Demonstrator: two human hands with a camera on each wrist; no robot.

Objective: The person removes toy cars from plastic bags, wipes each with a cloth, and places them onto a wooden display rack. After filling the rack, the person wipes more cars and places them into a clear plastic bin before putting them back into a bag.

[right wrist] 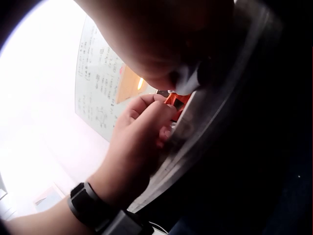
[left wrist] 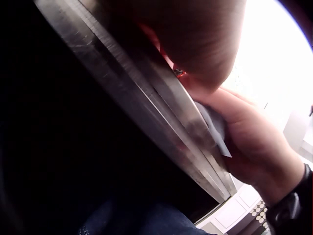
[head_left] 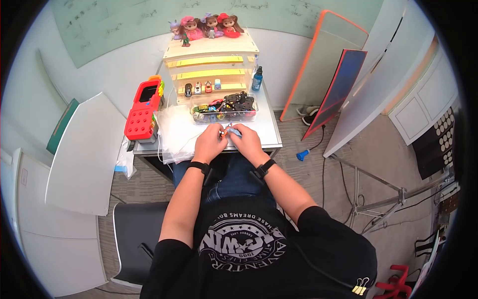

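At the table's front edge, both hands meet around a small orange toy car [right wrist: 177, 105], mostly hidden by the fingers. My left hand [head_left: 210, 143] pinches the car with curled fingers and thumb. My right hand [head_left: 248, 143] grips a blue-grey cloth [head_left: 234, 132], also seen hanging below the fingers in the left wrist view, close against the car. Just beyond the hands stands a clear plastic bin [head_left: 224, 117] of toy cars and black pieces. Behind it, a tiered wooden rack [head_left: 232, 88] bears several small cars on its lowest step.
A red toy case [head_left: 141, 124] stands at the table's left, beside a clear plastic bag [head_left: 174, 132]. At the back right is a blue spray bottle [head_left: 257, 78]. Several dolls [head_left: 211, 26] sit on top of the rack. The metal table edge [left wrist: 161, 107] runs close below the hands.
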